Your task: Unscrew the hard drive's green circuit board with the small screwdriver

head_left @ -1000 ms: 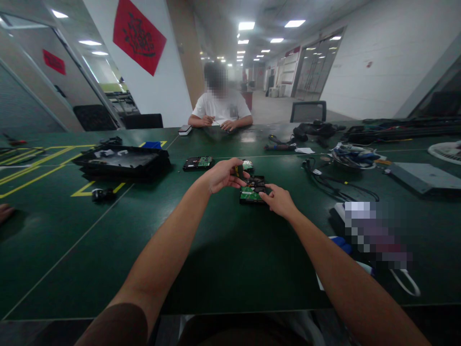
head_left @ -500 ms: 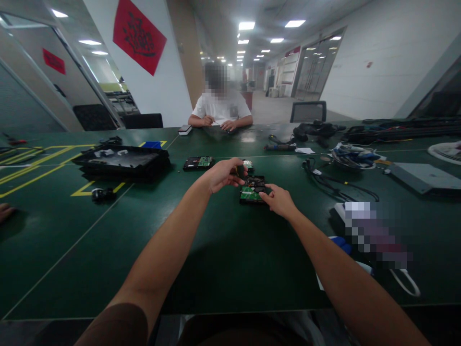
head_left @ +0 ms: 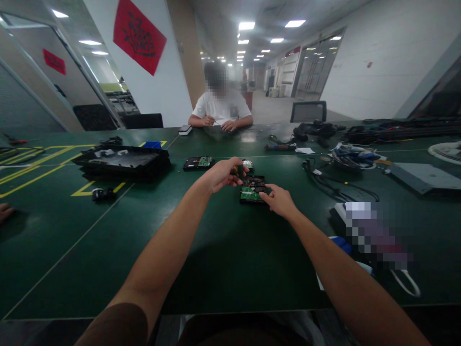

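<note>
A hard drive (head_left: 252, 189), its green circuit board facing up, lies on the dark green table in front of me. My left hand (head_left: 226, 174) is over its far left corner, fingers closed around what looks like a short, dark and yellow screwdriver (head_left: 239, 170); its tip is hidden. At the drive's right edge, my right hand (head_left: 278, 199) grips the side between thumb and index finger. Just behind lies another small drive (head_left: 248, 165), partly covered by my left hand. A further hard drive (head_left: 198, 163) with a green board rests to the left.
Black trays (head_left: 122, 161) are stacked at left, with a small black part (head_left: 103, 194) before them. Cables (head_left: 334, 182), a bundle of wires (head_left: 353, 156) and a grey metal box (head_left: 425, 175) lie at right. A person (head_left: 220, 108) sits across the table. Another person's hand (head_left: 5, 211) shows at far left.
My left hand and the screwdriver have shifted very slightly, with a little more yellow showing between the fingers. My right hand and the hard drive stay in place.
</note>
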Demonstrator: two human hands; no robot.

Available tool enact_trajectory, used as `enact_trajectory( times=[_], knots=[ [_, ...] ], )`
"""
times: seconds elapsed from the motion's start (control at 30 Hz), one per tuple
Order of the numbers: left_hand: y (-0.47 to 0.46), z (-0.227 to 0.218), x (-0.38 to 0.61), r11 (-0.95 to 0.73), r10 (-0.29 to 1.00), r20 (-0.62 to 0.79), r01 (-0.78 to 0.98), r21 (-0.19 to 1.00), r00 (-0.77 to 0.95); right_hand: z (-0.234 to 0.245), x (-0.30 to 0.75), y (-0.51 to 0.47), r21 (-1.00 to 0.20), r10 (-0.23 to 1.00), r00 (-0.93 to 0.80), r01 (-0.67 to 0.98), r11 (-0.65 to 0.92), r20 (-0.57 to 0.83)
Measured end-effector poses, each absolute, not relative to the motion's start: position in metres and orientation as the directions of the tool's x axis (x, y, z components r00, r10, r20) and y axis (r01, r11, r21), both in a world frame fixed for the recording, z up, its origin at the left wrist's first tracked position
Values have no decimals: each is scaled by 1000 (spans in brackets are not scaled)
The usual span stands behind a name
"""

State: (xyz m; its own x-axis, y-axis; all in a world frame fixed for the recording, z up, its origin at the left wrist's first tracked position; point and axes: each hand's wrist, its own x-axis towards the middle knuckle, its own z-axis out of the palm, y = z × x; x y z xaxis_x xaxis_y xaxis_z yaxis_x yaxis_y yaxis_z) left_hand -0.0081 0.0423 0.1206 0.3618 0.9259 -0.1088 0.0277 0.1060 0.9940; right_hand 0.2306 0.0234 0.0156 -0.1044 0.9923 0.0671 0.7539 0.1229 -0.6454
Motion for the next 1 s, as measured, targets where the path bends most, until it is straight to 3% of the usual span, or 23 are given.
enact_trajectory(
  times=[0.23,0.4,0.6,0.8,1.0],
  knots=[
    [43,118,-6,145,929,-125,-31,989,348,16,230,24,-636,992,-102,762,122,67],
    [44,119,-6,110,944,-111,20,994,310,17,230,22,-635,992,-99,763,123,73],
    [43,115,-4,149,911,-126,-29,988,393,19,229,21,-637,992,-100,760,126,76],
    [42,117,-3,126,937,-116,-9,992,330,17,230,22,-654,993,-92,747,122,80],
    [43,117,-4,166,908,-145,-19,986,394,15,231,23,-664,993,-93,739,119,74]
  ],
)
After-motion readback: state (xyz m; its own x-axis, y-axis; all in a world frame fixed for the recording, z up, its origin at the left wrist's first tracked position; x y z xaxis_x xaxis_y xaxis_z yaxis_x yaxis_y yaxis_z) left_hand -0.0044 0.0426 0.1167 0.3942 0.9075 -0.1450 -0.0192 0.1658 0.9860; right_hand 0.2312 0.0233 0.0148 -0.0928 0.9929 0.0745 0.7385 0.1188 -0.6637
